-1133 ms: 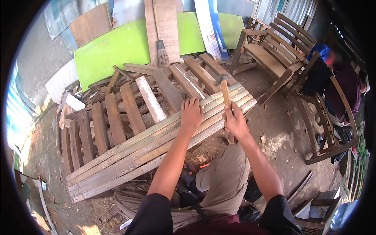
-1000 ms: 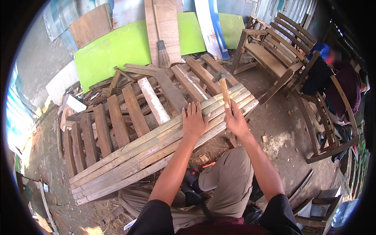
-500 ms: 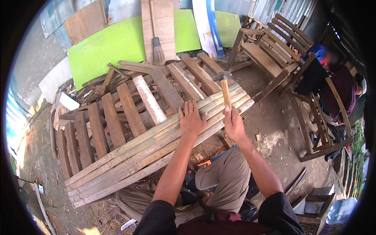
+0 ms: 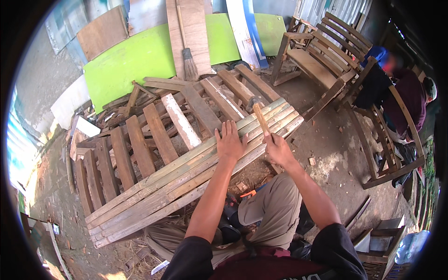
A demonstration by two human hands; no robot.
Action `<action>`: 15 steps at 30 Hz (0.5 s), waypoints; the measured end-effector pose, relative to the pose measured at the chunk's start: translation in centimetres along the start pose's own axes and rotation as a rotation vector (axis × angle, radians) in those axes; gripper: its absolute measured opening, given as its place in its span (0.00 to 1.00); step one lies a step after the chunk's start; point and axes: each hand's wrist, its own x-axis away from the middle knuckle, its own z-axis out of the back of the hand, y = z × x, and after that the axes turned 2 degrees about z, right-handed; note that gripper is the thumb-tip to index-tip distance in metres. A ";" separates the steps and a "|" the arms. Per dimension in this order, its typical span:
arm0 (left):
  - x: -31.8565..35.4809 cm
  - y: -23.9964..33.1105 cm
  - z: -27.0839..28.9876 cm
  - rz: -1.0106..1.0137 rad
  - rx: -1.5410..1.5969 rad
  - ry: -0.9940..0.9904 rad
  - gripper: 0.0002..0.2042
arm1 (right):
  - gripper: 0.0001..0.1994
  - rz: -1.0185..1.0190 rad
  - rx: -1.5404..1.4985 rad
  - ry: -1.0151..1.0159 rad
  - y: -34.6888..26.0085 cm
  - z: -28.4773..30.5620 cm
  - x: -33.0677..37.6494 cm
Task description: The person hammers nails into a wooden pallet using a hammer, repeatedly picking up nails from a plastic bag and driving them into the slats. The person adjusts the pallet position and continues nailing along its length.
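Long narrow wooden strips (image 4: 154,201), several side by side, lie slantwise across a dark slatted wooden frame (image 4: 135,140) in front of me. On the upper strips my left hand (image 4: 230,142) rests flat with its fingers extended, holding nothing. A hammer (image 4: 262,120) with a light wooden handle is gripped near the handle's lower end by my right hand (image 4: 278,150). Its dark head is over the far edge of the strips, near their right end; whether it touches the wood I cannot tell.
Behind the frame, a broom (image 4: 187,56) leans on boards beside a green panel (image 4: 133,60). A wooden bench (image 4: 308,65) stands at the far right. Nearer, another person (image 4: 410,100) is beside a wooden chair frame (image 4: 403,116). An orange-handled tool (image 4: 248,194) lies by my leg.
The hammer's head has tilted leftward and lower, and my right hand has turned with it. My left hand stays on the strips. The whole view has shifted slightly.
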 end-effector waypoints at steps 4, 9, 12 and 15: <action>0.0 -0.4 0.1 0.028 0.005 -0.019 0.38 | 0.23 0.191 -0.309 0.066 -4.4 1.3 0.7; 0.0 0.5 0.0 -0.007 0.013 -0.007 0.38 | 0.23 0.417 0.028 0.230 0.4 -0.5 -1.0; 0.0 0.1 0.1 0.002 -0.010 -0.018 0.38 | 0.28 0.129 0.181 0.040 0.8 0.2 0.0; 0.0 -0.2 0.2 0.025 0.000 -0.021 0.38 | 0.27 0.107 0.017 0.079 -2.8 1.9 1.1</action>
